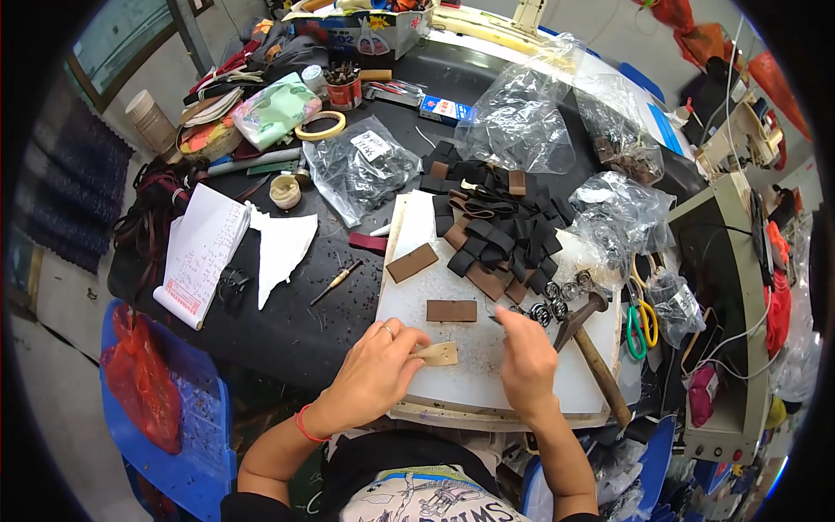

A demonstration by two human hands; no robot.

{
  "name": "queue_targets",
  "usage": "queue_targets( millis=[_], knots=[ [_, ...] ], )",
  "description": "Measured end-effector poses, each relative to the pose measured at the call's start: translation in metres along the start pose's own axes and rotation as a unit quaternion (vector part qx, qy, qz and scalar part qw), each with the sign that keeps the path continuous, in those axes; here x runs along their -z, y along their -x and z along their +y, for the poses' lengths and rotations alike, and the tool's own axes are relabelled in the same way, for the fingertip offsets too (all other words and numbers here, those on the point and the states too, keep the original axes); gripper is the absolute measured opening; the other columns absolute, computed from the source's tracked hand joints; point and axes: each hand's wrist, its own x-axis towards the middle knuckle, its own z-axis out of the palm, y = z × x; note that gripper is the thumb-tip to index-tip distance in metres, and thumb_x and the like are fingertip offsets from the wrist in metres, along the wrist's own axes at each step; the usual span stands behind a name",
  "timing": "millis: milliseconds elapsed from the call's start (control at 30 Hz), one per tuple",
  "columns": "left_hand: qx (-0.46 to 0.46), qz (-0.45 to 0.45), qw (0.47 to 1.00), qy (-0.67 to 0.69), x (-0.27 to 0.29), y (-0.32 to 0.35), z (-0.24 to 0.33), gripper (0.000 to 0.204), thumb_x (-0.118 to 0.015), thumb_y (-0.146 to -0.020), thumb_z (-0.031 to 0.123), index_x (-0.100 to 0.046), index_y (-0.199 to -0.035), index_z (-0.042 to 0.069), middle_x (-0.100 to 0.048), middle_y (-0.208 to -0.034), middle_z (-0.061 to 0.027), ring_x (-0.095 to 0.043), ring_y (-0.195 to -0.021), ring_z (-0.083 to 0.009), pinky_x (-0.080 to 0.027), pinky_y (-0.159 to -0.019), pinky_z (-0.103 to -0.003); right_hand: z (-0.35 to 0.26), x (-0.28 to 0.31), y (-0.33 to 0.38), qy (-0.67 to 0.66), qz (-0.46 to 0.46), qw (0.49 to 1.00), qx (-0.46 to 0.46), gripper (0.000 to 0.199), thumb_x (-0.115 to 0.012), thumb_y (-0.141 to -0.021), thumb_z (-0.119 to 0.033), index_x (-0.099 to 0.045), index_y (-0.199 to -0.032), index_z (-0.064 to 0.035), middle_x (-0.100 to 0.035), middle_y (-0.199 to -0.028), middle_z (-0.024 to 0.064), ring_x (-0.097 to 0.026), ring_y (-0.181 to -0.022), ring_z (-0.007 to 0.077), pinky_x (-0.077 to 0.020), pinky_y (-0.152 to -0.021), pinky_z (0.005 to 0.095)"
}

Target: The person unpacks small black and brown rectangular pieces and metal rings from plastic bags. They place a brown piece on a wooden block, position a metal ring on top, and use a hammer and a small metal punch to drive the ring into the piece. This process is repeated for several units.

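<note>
We find the left hand (376, 370) pinching a tan leather piece (438, 353) at 6 o'clock on the white cutting board (487, 365). The right hand (526, 357) is clenched around a small tool; we cannot tell its kind. 2 brown leather strips (451, 311) lie at 12 o'clock, a hammer (591, 339) at 3 o'clock. We judge the piece light, thin and flexible, best held flat by its edge.

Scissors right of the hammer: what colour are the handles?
One green, one yellow on the scissors; head view shows it.
</note>
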Motion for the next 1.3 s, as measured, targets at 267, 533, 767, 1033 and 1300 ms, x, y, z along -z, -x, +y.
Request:
queue_targets(
  millis=[267, 533, 767, 1033, 1300],
  knots=[
    [0.16, 0.066, 0.861, 0.478, -0.023, 0.006, 0.0, 0.041, -0.064, -0.084, -0.003, -0.047, -0.121, -0.002, -0.056, -0.114, -0.0137, -0.06, -0.091, -0.0119, -0.051, -0.081, -0.024, -0.055, 0.03, 0.022, -0.45, -0.02, 0.852, -0.268, 0.029, -0.057, -0.083, 0.014, -0.051, -0.108, 0.0011, -0.064, -0.097, 0.0188, -0.066, -0.082, 0.0205, -0.0571, -0.069, 0.0309],
    [0.137, 0.024, 0.77, 0.622, -0.029, 0.01, 0.02, 0.038, -0.058, -0.086, -0.008, -0.05, -0.123, -0.005, -0.055, -0.107, -0.0103, -0.062, -0.096, -0.0144, -0.051, -0.085, -0.025, -0.055, 0.02, 0.028, -0.394, -0.023, 0.912, -0.113, 0.032, -0.06, -0.078, 0.018, -0.052, -0.103, 0.0018, -0.058, -0.099, 0.0181, -0.065, -0.087, 0.0235, -0.0615, -0.073, 0.0358],
    [0.139, 0.002, 0.79, 0.597, -0.026, 0.015, 0.022, 0.027, -0.054, -0.092, -0.001, -0.055, -0.119, -0.007, -0.063, -0.108, -0.0129, -0.063, -0.097, -0.0159, -0.052, -0.086, -0.027, -0.055, 0.019, 0.029, -0.4, -0.013, 0.908, -0.126, 0.031, -0.058, -0.08, 0.018, -0.051, -0.105, 0.0011, -0.058, -0.1, 0.0179, -0.065, -0.086, 0.0238, -0.0602, -0.071, 0.0338],
    [0.135, 0.021, 0.772, 0.621, -0.03, 0.016, 0.023, 0.027, -0.052, -0.093, 0.0, -0.054, -0.119, -0.008, -0.064, -0.107, -0.0141, -0.064, -0.094, -0.0168, -0.053, -0.085, -0.028, -0.06, 0.012, 0.023, -0.484, 0.024, 0.855, -0.184, 0.028, -0.06, -0.079, 0.018, -0.053, -0.103, 0.0046, -0.059, -0.1, 0.0176, -0.067, -0.084, 0.0239, -0.0596, -0.072, 0.0321],
    [0.086, -0.007, 0.784, 0.615, -0.04, 0.018, 0.017, 0.028, -0.054, -0.092, 0.0, -0.055, -0.119, -0.006, -0.063, -0.11, -0.0129, -0.061, -0.102, -0.0162, -0.05, -0.09, -0.029, -0.058, 0.013, 0.021, -0.469, 0.032, 0.861, -0.193, 0.027, -0.06, -0.081, 0.015, -0.054, -0.104, 0.004, -0.059, -0.098, 0.0173, -0.066, -0.081, 0.0226, -0.0578, -0.068, 0.0293]
  ],
)
